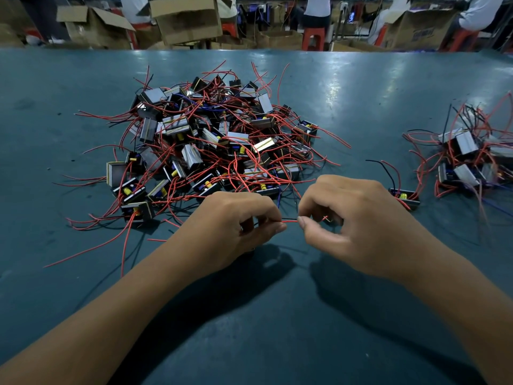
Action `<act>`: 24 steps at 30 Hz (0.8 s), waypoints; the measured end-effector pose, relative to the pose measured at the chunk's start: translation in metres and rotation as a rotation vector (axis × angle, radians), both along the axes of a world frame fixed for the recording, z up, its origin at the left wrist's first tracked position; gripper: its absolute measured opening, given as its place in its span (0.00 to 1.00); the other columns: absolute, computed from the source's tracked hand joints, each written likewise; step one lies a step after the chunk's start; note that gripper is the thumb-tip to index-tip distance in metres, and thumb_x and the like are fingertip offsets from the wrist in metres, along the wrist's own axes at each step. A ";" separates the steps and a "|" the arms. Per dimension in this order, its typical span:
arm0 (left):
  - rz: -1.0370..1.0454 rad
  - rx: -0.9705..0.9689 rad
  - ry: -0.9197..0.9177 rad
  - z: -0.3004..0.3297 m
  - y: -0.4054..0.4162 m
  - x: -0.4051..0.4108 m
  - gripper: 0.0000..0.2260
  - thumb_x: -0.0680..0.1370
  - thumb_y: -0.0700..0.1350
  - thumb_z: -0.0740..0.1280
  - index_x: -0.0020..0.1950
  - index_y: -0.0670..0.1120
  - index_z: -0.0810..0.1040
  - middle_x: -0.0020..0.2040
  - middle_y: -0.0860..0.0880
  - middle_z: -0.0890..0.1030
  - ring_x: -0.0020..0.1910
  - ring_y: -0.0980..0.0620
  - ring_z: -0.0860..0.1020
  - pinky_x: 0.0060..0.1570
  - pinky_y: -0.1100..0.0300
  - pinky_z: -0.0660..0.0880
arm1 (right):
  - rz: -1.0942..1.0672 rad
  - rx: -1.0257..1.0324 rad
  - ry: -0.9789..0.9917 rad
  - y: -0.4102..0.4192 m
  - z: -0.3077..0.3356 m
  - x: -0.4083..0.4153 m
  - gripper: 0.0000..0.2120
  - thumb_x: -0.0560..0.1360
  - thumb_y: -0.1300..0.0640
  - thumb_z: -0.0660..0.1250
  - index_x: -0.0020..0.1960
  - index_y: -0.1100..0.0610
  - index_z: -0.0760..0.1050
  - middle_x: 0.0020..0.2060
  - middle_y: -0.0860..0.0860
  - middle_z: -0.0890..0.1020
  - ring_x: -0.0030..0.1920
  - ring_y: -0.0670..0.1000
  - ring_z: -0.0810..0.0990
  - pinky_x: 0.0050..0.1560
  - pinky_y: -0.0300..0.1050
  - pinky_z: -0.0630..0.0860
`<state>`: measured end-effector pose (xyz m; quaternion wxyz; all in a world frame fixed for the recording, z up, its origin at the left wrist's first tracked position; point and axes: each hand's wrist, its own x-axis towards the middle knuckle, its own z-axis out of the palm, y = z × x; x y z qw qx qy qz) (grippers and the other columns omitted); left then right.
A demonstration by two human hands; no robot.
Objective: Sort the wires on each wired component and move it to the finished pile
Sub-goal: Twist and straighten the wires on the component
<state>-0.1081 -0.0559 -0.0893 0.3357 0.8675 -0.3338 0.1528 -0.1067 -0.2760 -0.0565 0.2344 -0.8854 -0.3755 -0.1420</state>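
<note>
Nearest me, my left hand [236,218] and right hand [358,218] hover just above the teal table [277,315], each pinching an end of a thin red wire [290,221] so it runs taut between my fingertips, which I judge straightens it. The component it belongs to is hidden under my left palm; I cannot tell how it sits. Just beyond my right hand lies a single wired component [405,196], apart from both heaps. Further off, ahead of me, the big unsorted pile [216,140] sprawls in tangled red leads. Well to the right sits the smaller finished pile [466,159], within my right hand's reach for drop-offs.
</note>
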 end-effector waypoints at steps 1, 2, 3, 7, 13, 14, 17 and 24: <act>0.007 0.002 -0.009 0.000 0.000 0.000 0.07 0.79 0.46 0.70 0.43 0.44 0.81 0.37 0.53 0.79 0.34 0.61 0.72 0.35 0.69 0.68 | -0.022 0.006 0.018 0.000 0.000 0.000 0.03 0.73 0.53 0.66 0.40 0.49 0.73 0.34 0.40 0.70 0.35 0.40 0.69 0.37 0.45 0.71; 0.010 0.004 -0.019 0.000 0.000 0.000 0.07 0.78 0.46 0.70 0.43 0.43 0.82 0.37 0.53 0.79 0.34 0.61 0.73 0.35 0.68 0.69 | -0.040 0.008 0.036 0.001 -0.001 0.000 0.03 0.72 0.52 0.65 0.39 0.49 0.72 0.34 0.39 0.70 0.35 0.40 0.70 0.37 0.44 0.70; 0.011 0.003 -0.029 0.000 0.000 0.001 0.07 0.78 0.46 0.70 0.43 0.43 0.82 0.37 0.53 0.79 0.34 0.61 0.73 0.35 0.68 0.69 | -0.051 0.008 0.050 0.001 -0.001 -0.001 0.03 0.72 0.52 0.65 0.39 0.48 0.72 0.33 0.39 0.71 0.35 0.40 0.70 0.38 0.43 0.70; 0.011 -0.007 -0.075 0.003 -0.004 -0.003 0.07 0.78 0.47 0.71 0.48 0.43 0.83 0.40 0.55 0.80 0.34 0.68 0.71 0.39 0.75 0.65 | -0.052 0.026 0.068 0.006 -0.002 -0.003 0.03 0.71 0.53 0.65 0.40 0.49 0.71 0.34 0.41 0.72 0.34 0.44 0.70 0.37 0.46 0.71; -0.008 -0.119 0.010 0.001 -0.013 -0.007 0.03 0.78 0.41 0.71 0.46 0.41 0.82 0.37 0.62 0.74 0.29 0.62 0.74 0.33 0.69 0.70 | -0.039 0.049 0.080 0.008 -0.004 -0.002 0.02 0.71 0.56 0.66 0.41 0.52 0.73 0.35 0.42 0.73 0.34 0.45 0.70 0.37 0.45 0.71; -0.001 -0.122 0.024 0.001 -0.012 -0.007 0.04 0.78 0.41 0.70 0.46 0.41 0.82 0.36 0.62 0.74 0.28 0.60 0.75 0.32 0.68 0.71 | -0.039 0.065 0.095 0.008 -0.004 -0.001 0.02 0.70 0.56 0.66 0.41 0.52 0.73 0.34 0.42 0.73 0.34 0.44 0.70 0.37 0.41 0.70; -0.003 -0.144 0.054 0.000 -0.012 -0.007 0.04 0.79 0.41 0.69 0.46 0.41 0.80 0.35 0.55 0.77 0.28 0.57 0.77 0.32 0.67 0.72 | -0.032 0.173 0.203 0.009 -0.004 -0.001 0.02 0.69 0.59 0.66 0.38 0.54 0.74 0.31 0.42 0.73 0.32 0.42 0.71 0.35 0.30 0.65; -0.016 -0.170 0.085 0.000 -0.012 -0.006 0.04 0.80 0.42 0.68 0.46 0.43 0.79 0.35 0.54 0.77 0.29 0.56 0.79 0.33 0.64 0.74 | -0.044 0.319 0.462 0.006 -0.007 0.004 0.11 0.72 0.67 0.68 0.36 0.53 0.75 0.27 0.44 0.74 0.28 0.42 0.67 0.31 0.33 0.65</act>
